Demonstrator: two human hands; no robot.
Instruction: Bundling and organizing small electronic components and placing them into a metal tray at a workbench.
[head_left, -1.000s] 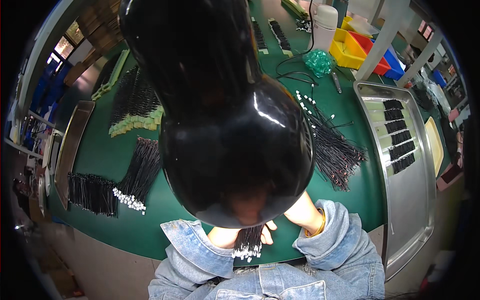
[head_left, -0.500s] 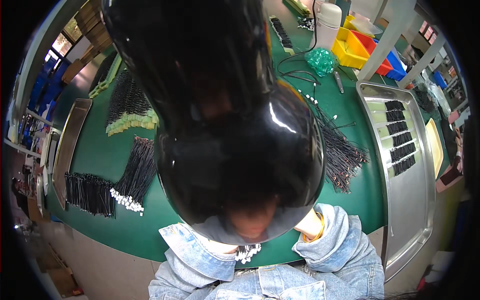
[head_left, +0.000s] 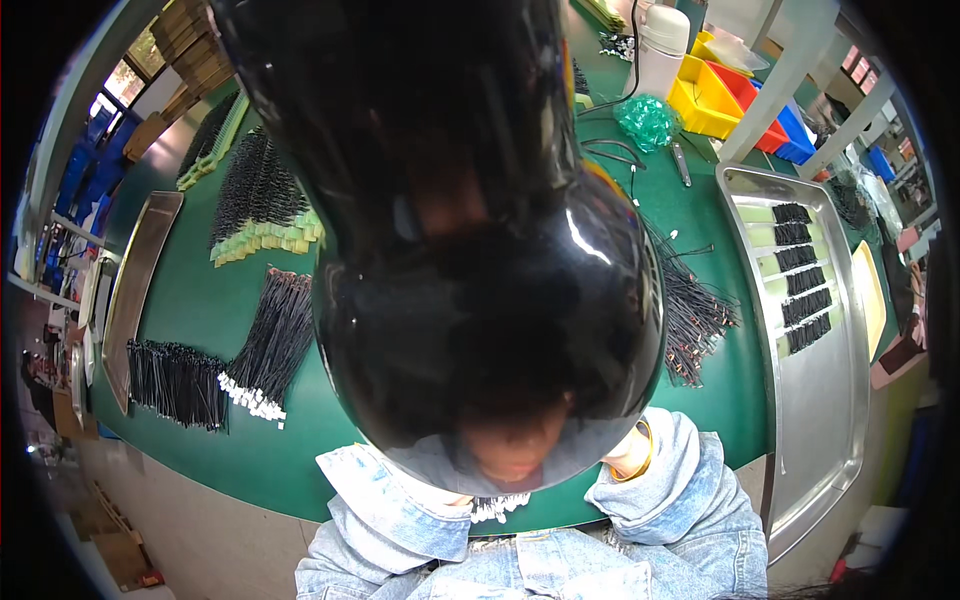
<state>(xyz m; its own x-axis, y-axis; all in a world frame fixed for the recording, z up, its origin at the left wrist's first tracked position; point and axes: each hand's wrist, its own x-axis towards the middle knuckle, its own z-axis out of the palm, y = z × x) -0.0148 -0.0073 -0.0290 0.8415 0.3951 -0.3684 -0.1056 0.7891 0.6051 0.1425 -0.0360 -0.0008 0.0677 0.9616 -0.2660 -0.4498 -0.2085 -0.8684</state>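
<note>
A big glossy black rounded thing (head_left: 480,300) fills the middle of the view and hides the fingers of both hands. Only the wrist of my left hand (head_left: 445,493) shows, below its lower left edge. Of my right hand (head_left: 630,455), the wrist with a yellow bangle shows at the lower right edge. Between my wrists, white connector ends (head_left: 499,508) of a wire bundle lie near the table's front edge. What either hand holds is hidden. To the right, a heap of loose black wires (head_left: 695,320) with coppery tips lies closest to my right hand.
On the green table (head_left: 190,300) at left lie black wire bundles (head_left: 270,330) and rows on pale green strips (head_left: 265,195). A metal tray (head_left: 815,400) with several wire bundles stands at right, another tray (head_left: 145,290) at far left. Behind are green plastic (head_left: 645,122) and coloured bins (head_left: 705,98).
The black rounded thing has shifted slightly to the right in the view, covering a little more of the wire heap. My wrists have barely moved.
</note>
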